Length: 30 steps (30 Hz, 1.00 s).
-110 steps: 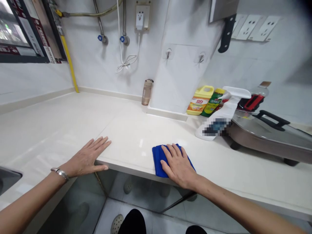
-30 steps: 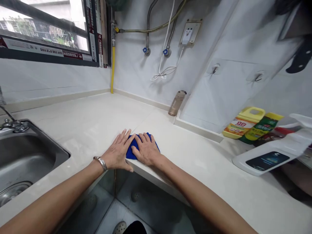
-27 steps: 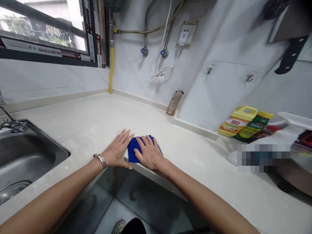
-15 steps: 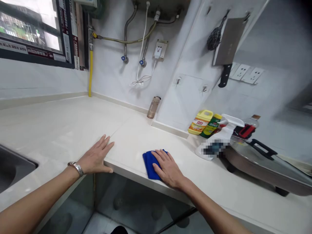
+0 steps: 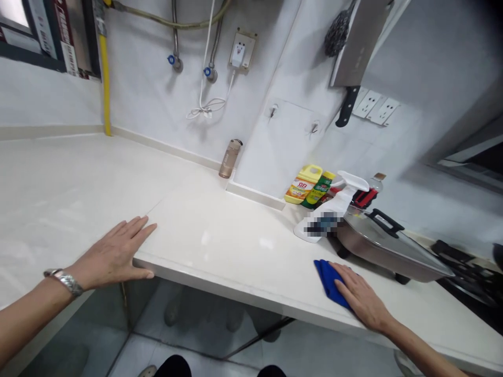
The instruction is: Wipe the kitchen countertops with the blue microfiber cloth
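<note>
My right hand (image 5: 362, 299) presses a folded blue cloth (image 5: 333, 283) flat against the white countertop (image 5: 220, 235), close to its front edge. The palm and fingers cover the cloth's right part. Off to the left, my left hand (image 5: 113, 254), with a silver bracelet at the wrist, rests spread on the counter by its inner corner and holds nothing. A white spray bottle (image 5: 343, 196) stands behind the cloth, beside an electric pan (image 5: 377, 251) with a glass lid.
A yellow detergent jug (image 5: 303, 184) and a green-yellow bottle (image 5: 319, 189) stand against the wall. Further left is a brown drinking bottle (image 5: 230, 158). A cleaver (image 5: 356, 52) and a steel scrubber (image 5: 337, 34) hang above. A gas stove (image 5: 471, 267) lies at the far right.
My right hand has slid the blue cloth rightward along the counter, nearer the electric pan. My left hand stays spread by the corner. The view has shifted right and down.
</note>
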### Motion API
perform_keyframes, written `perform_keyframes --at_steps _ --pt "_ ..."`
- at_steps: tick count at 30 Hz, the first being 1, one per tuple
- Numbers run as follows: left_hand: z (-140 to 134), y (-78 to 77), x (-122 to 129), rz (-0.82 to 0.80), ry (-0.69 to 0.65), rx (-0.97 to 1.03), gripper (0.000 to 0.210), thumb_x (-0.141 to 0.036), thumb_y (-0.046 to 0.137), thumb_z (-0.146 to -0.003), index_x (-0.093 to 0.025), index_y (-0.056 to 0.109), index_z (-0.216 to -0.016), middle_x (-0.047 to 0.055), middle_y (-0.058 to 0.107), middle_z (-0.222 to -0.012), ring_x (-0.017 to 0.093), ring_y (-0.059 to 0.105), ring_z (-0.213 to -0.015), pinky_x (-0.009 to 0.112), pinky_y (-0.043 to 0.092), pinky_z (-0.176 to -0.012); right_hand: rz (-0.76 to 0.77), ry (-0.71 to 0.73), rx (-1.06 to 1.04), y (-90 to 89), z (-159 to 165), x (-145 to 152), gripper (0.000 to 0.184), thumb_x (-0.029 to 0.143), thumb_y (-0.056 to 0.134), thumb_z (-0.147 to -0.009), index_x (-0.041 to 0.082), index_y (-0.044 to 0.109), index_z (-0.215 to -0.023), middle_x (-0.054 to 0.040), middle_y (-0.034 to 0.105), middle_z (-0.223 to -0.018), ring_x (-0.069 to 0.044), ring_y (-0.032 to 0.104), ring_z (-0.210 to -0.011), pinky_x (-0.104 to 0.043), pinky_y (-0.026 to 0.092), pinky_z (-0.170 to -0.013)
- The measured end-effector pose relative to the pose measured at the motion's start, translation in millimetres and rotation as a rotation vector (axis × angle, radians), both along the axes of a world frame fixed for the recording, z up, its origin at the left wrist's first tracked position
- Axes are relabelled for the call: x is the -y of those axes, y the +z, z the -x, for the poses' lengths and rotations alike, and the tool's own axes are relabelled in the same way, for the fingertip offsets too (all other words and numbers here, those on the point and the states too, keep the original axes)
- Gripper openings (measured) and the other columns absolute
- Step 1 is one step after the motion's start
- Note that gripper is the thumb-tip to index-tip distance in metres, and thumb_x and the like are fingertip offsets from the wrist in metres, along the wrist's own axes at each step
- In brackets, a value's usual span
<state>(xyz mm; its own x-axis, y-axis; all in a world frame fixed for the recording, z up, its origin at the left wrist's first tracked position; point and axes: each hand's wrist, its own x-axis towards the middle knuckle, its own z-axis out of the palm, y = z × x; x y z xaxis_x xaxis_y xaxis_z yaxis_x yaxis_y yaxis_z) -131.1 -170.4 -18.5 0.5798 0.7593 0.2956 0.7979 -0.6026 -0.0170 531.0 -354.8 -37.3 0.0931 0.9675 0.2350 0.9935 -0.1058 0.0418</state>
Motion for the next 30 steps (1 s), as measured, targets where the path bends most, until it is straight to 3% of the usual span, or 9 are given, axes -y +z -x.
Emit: perform_keyframes --at_steps 3,7,13,19,25,30 --pt "0.3 -1.2 0.2 -0.039 -0.027 -0.030 0.093 -0.063 0.061 -0.082 -0.012 0.030 -0.152 0.025 0.025 -0.160 0.038 0.024 -0.149 0.053 0.025 -0.118 -0.023 -0.200 0.042 -6.3 -20.7 7.5 0.071 0.054 0.012 -0.097 0.018 0.039 -0.152 -0.0099 0.046 -0.151 -0.027 0.037 -0.142 -0.051 0.035 -0.116" --pt "-2.9 1.6 1.3 -0.060 -0.044 -0.006 0.094 -0.065 0.066 -0.079 -0.010 0.034 -0.149 0.027 0.030 -0.158 0.040 0.027 -0.146 0.054 0.024 -0.118 -0.009 -0.326 0.110 -7.2 4.6 7.7 0.071 0.055 0.012 -0.096 0.021 0.038 -0.152 -0.0097 0.048 -0.149 -0.028 0.040 -0.140 -0.053 0.037 -0.113" --pt "-7.8 5.2 3.1 -0.059 -0.027 0.005 0.093 -0.060 0.071 -0.076 -0.010 0.038 -0.146 0.027 0.034 -0.156 0.039 0.030 -0.145 0.052 0.024 -0.118 -0.034 -0.202 0.159 1.6 91.9 -0.9 0.065 0.051 0.014 -0.099 0.022 0.040 -0.151 -0.0074 0.044 -0.152 -0.028 0.035 -0.142 -0.052 0.032 -0.116" --pt "-3.2 -3.0 -0.1 -0.071 -0.038 0.053 0.092 -0.062 0.070 -0.078 -0.013 0.037 -0.148 0.024 0.033 -0.157 0.037 0.028 -0.147 0.051 0.023 -0.119 -0.011 -0.040 0.131 15.6 160.6 -36.6 0.061 0.048 0.017 -0.101 0.021 0.039 -0.151 -0.0070 0.042 -0.153 -0.029 0.033 -0.143 -0.053 0.029 -0.117" --pt "-1.9 -3.5 -1.1 -0.059 -0.009 0.071 0.094 -0.062 0.071 -0.073 -0.015 0.040 -0.148 0.022 0.036 -0.157 0.038 0.032 -0.145 0.051 0.026 -0.118 0.029 0.019 0.096 33.4 194.9 -94.9 0.058 0.044 0.021 -0.103 0.020 0.035 -0.153 -0.0096 0.040 -0.154 -0.031 0.031 -0.143 -0.055 0.027 -0.117" --pt "-1.7 -2.6 -0.7 -0.042 0.007 0.105 0.088 -0.059 0.070 -0.072 -0.020 0.043 -0.147 0.018 0.038 -0.157 0.036 0.036 -0.144 0.050 0.028 -0.119 0.055 0.003 0.066 41.7 200.1 -152.4 0.058 0.045 0.022 -0.103 0.019 0.035 -0.152 -0.0105 0.042 -0.152 -0.029 0.032 -0.141 -0.052 0.025 -0.116"
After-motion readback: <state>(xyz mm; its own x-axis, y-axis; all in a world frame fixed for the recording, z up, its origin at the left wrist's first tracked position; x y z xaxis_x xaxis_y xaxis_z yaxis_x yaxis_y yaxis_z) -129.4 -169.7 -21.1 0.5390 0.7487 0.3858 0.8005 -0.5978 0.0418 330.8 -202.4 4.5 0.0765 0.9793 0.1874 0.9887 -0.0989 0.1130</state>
